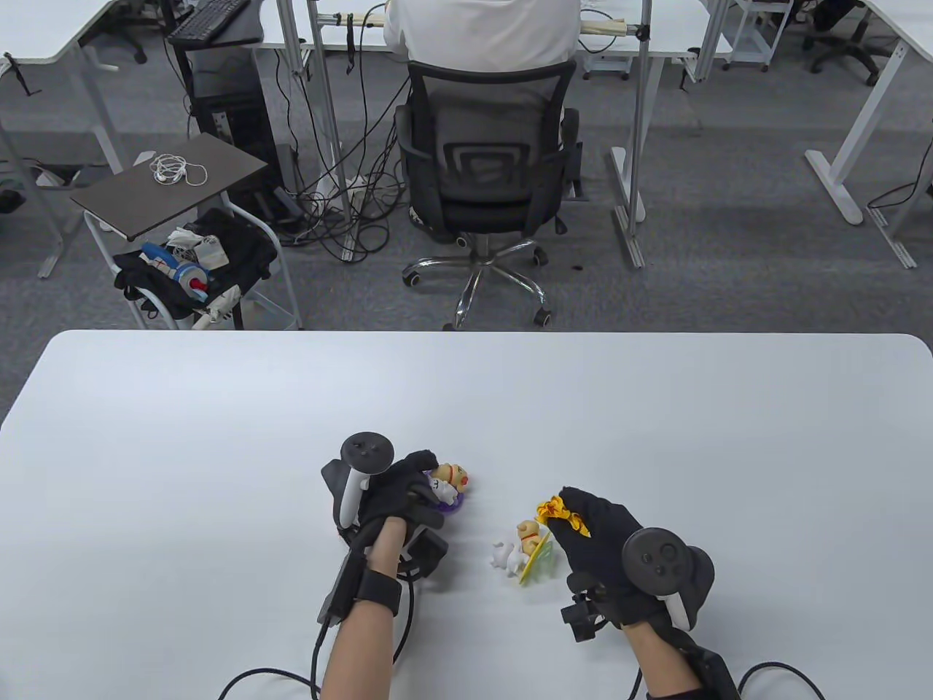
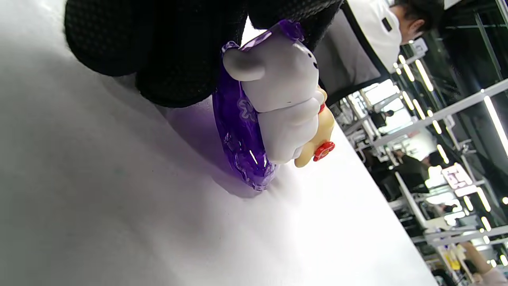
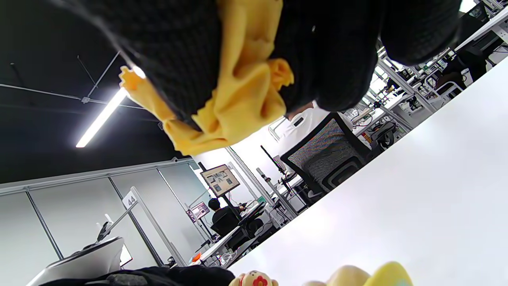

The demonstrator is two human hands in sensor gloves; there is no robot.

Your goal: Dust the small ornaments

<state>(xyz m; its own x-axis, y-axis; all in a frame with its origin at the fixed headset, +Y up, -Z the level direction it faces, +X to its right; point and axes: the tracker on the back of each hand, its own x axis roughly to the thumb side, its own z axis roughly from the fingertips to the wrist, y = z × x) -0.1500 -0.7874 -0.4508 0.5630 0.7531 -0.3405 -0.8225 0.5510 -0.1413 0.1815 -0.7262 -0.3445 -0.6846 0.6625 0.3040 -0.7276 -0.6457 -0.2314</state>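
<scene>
1. While my left hand (image 1: 397, 496) grips the purple-based ornament (image 1: 447, 485), its base edge rests tilted on the white table (image 1: 219, 437).
2. Between my hands, the yellow-based ornament (image 1: 523, 555) lies on the table, ungripped.
3. My right hand (image 1: 605, 539) holds a bunched yellow cloth (image 1: 561, 512) just above it; wiping that figure looks next, calling for a light touch.

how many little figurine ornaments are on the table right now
2. The purple-based ornament is held by the left hand; the yellow-based ornament lies on the white table beside the right hand.
</scene>
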